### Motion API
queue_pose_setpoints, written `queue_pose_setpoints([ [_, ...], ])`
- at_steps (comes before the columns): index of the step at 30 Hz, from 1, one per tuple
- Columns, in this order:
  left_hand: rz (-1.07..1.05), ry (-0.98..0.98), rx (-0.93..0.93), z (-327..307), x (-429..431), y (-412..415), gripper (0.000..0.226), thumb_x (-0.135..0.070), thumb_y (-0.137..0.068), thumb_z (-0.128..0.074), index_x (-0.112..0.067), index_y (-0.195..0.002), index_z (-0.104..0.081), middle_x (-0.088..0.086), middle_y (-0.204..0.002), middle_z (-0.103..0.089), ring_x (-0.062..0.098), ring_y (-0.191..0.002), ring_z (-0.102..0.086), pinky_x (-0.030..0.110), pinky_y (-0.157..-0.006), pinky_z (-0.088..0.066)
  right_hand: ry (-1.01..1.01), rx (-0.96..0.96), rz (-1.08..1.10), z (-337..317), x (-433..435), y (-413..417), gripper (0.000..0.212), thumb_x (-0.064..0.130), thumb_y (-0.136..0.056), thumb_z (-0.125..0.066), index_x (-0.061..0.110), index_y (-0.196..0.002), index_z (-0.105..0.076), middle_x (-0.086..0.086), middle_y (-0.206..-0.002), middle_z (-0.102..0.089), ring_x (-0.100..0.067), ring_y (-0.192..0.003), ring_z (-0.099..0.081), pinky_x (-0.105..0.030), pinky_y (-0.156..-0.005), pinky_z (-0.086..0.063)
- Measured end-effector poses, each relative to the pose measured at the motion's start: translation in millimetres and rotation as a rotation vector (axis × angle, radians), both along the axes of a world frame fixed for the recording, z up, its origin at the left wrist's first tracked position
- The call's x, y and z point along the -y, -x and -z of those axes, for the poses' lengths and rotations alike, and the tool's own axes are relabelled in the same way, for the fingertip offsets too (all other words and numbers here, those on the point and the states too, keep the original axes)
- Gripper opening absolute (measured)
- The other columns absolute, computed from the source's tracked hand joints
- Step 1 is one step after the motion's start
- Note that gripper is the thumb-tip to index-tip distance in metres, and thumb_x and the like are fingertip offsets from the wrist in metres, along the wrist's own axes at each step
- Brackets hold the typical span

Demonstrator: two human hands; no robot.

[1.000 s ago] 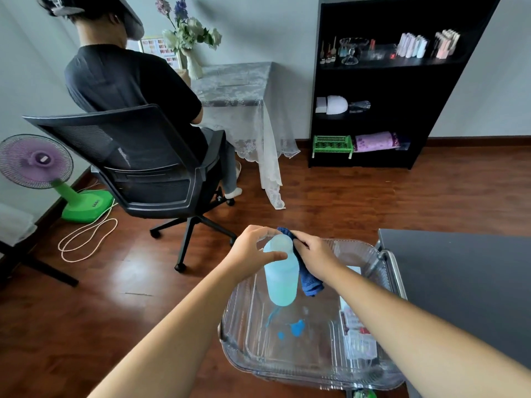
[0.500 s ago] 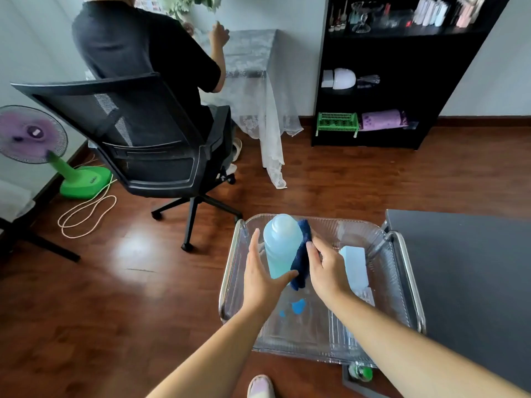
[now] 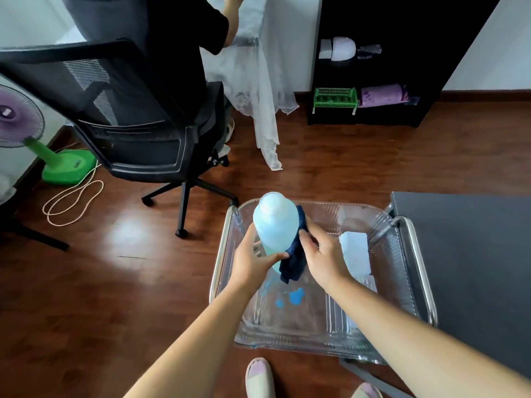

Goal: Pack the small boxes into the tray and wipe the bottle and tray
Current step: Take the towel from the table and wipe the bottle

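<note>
A pale blue bottle [image 3: 276,222] stands upright over the clear plastic tray [image 3: 382,248]. My left hand [image 3: 251,258] grips its lower left side. My right hand [image 3: 323,257] presses a dark blue cloth [image 3: 293,261] against the bottle's right side. A small white box [image 3: 355,255] lies in the tray's right part, and more small boxes lie nearer me, partly hidden by my right forearm. Blue spots [image 3: 296,297] show on the tray's bottom.
The tray rests on a chrome-framed cart [image 3: 418,259] beside a dark grey table [image 3: 471,254]. A person sits in a black office chair [image 3: 138,124] ahead left. A green fan [image 3: 34,133] and its cord lie far left. A black shelf [image 3: 373,61] stands behind. My slippers [image 3: 260,377] show below.
The camera has tilted further down, so the tray and my feet show more. My hands with the bottle and cloth have come closer and lower over the tray; the cloth slid down the bottle's side.
</note>
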State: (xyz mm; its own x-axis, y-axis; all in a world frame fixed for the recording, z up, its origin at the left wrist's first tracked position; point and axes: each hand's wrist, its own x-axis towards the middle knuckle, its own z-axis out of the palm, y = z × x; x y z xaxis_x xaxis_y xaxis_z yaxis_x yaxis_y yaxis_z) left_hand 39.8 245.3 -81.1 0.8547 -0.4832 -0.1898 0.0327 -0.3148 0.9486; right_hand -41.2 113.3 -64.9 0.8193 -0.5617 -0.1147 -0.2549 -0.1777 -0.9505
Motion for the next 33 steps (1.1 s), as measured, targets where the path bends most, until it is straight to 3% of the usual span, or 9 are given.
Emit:
queue_pose_setpoints([
  [4,0.019,0.008,0.067,-30,2,-4,0.081,-0.047,-0.060,-0.087,-0.038,-0.131,-0.049,-0.016,-0.115,-0.066,0.011,-0.104,-0.062,0.030,-0.086,-0.052,0.074,-0.003,0.016,-34,10,-3,0.037,0.025,-0.097,-0.048,0.026,-0.133,-0.054,0.008,-0.131,-0.060,-0.015,-0.119,-0.057,-0.033,-0.101,-0.047],
  [7,0.012,0.124,0.074,-68,7,-5,0.081,-0.060,-0.054,-0.084,-0.041,-0.126,-0.052,-0.022,-0.108,-0.067,0.008,-0.099,-0.066,0.026,-0.080,-0.056,0.153,0.099,0.097,-74,13,-10,0.031,0.029,-0.094,-0.052,0.026,-0.124,-0.063,0.011,-0.115,-0.068,-0.012,-0.106,-0.063,-0.024,-0.087,-0.050],
  [11,-0.004,0.248,0.085,-122,22,-7,0.073,-0.064,-0.058,-0.080,-0.043,-0.122,-0.052,-0.008,-0.106,-0.070,0.018,-0.093,-0.071,0.044,-0.081,-0.058,0.245,0.258,0.216,-127,20,-16,0.019,0.041,-0.090,-0.056,0.038,-0.108,-0.059,0.016,-0.096,-0.070,-0.002,-0.087,-0.065,-0.029,-0.078,-0.054],
  [14,-0.019,0.307,0.174,-160,31,-12,0.067,-0.067,-0.066,-0.070,-0.040,-0.125,-0.052,-0.007,-0.110,-0.069,0.017,-0.094,-0.070,0.036,-0.077,-0.059,0.312,0.352,0.140,-151,16,-13,0.024,0.043,-0.090,-0.054,0.044,-0.114,-0.051,0.021,-0.104,-0.066,0.001,-0.098,-0.062,-0.024,-0.084,-0.050],
  [18,0.003,0.365,0.221,-189,41,-9,0.053,-0.054,-0.085,-0.058,-0.045,-0.135,-0.041,-0.006,-0.120,-0.066,0.017,-0.103,-0.067,0.038,-0.086,-0.056,0.298,0.429,-0.021,-162,7,-8,0.045,0.036,-0.097,-0.045,0.048,-0.139,-0.031,0.022,-0.139,-0.046,-0.002,-0.127,-0.045,-0.030,-0.108,-0.037],
  [22,0.077,0.353,0.201,-198,46,0,0.058,-0.052,-0.096,-0.038,-0.056,-0.144,-0.006,-0.019,-0.149,-0.035,0.006,-0.127,-0.047,0.032,-0.104,-0.042,0.157,0.487,-0.094,-169,-2,-10,0.056,0.038,-0.099,-0.036,0.036,-0.150,-0.012,0.016,-0.155,-0.024,-0.001,-0.141,-0.026,-0.040,-0.117,-0.027],
  [26,0.195,0.412,0.080,-197,42,7,0.063,-0.031,-0.099,-0.043,-0.067,-0.130,-0.001,-0.055,-0.123,-0.036,-0.017,-0.113,-0.050,0.011,-0.083,-0.048,0.083,0.441,-0.099,-180,3,-14,0.056,0.034,-0.100,-0.035,0.041,-0.148,-0.007,0.019,-0.156,-0.016,0.004,-0.140,-0.021,-0.035,-0.119,-0.022],
  [29,0.182,0.485,0.024,-193,39,13,0.058,-0.031,-0.099,-0.044,-0.059,-0.133,-0.006,-0.046,-0.124,-0.041,-0.017,-0.112,-0.051,0.012,-0.086,-0.048,0.151,0.356,-0.140,-185,7,-18,0.057,0.030,-0.101,-0.035,0.042,-0.147,-0.003,0.017,-0.159,-0.004,0.007,-0.140,-0.010,-0.021,-0.115,-0.013],
  [33,0.178,0.570,-0.124,-193,32,11,0.056,-0.044,-0.089,-0.049,-0.063,-0.134,-0.020,-0.029,-0.124,-0.057,0.005,-0.111,-0.063,0.028,-0.082,-0.055,0.292,0.234,-0.290,-186,11,-15,0.059,0.035,-0.101,-0.031,0.062,-0.133,0.010,0.015,-0.159,0.014,0.009,-0.132,-0.001,-0.015,-0.107,-0.011],
])
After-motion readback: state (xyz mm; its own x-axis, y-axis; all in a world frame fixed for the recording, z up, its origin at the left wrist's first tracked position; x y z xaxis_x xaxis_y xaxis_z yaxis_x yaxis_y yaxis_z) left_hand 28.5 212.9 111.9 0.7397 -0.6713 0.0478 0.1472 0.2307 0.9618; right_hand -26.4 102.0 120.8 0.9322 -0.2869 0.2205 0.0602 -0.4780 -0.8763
